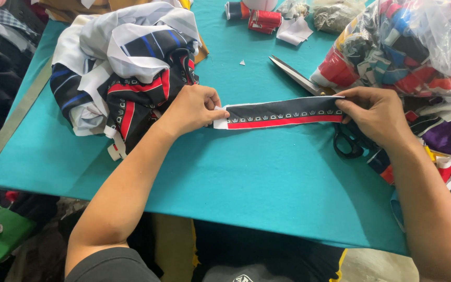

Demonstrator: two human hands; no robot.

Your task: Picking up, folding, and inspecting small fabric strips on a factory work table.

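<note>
both hands pinch a dark strip of cloth [280, 113] flat on the teal counter [225, 172]: left hand [194, 107] and right hand [374, 112] each clamped on an end. scissors [309, 86] lie just behind it, a cloth pile [126, 68] to the left.

Garment workshop; teal cutting table [267, 177] bears heaped printed fabric [126, 73], tailor's shears [309, 86], thread spools [259, 20]; bagged offcuts [408, 47] at right.

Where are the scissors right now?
In the head view, the scissors lie on the teal table, right of centre; the blades point up-left, and the black handles sit under the fabric strip and right hand.
</note>
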